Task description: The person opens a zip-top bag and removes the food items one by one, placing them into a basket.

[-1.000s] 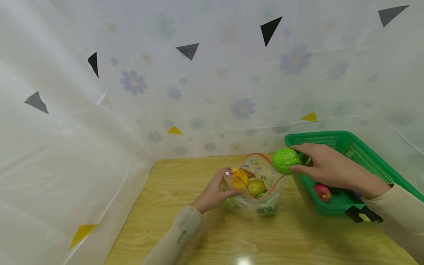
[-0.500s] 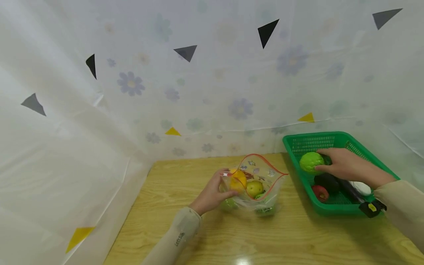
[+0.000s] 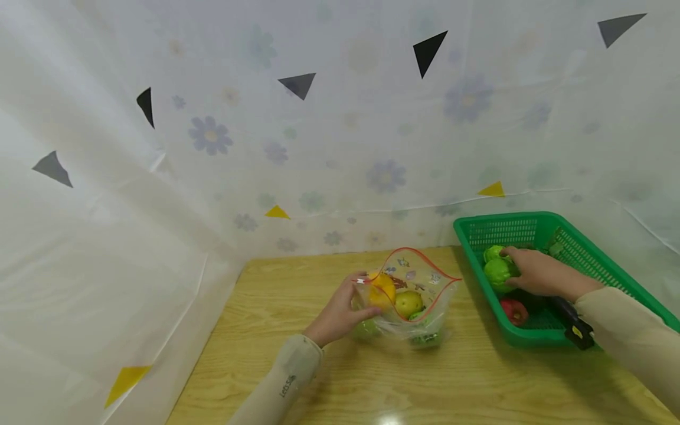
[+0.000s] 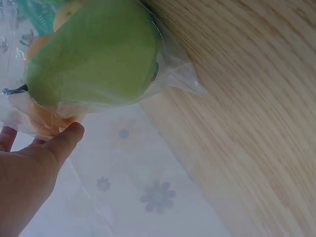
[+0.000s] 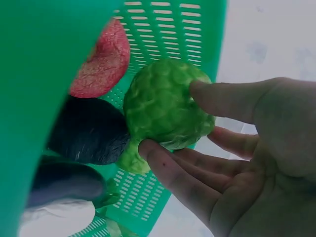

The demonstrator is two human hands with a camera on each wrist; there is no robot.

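My left hand (image 3: 340,313) grips the left side of a clear zip bag (image 3: 390,326), whose red-edged mouth gapes. Inside it are an orange-yellow fruit (image 3: 381,290), a round yellow fruit (image 3: 408,303) and a green pear-shaped fruit (image 4: 98,54) with a dark stem. Down in the green basket (image 3: 531,339), my right hand (image 3: 547,274) holds a bumpy green custard apple (image 5: 163,103) between thumb and fingers. Another green piece (image 5: 132,160) lies partly hidden behind the custard apple.
The basket also holds a red apple (image 5: 103,61), a dark rounded item (image 5: 91,131), a dark purple eggplant (image 5: 64,185) and a white object (image 5: 57,217). A black-tipped end (image 3: 579,335) sticks over the basket's front rim. A patterned sheet (image 3: 340,147) hangs behind the wooden table (image 3: 329,383).
My right hand has carried the custard apple rightward from beside the bag's mouth and down into the basket's left side. My left hand stays on the bag.
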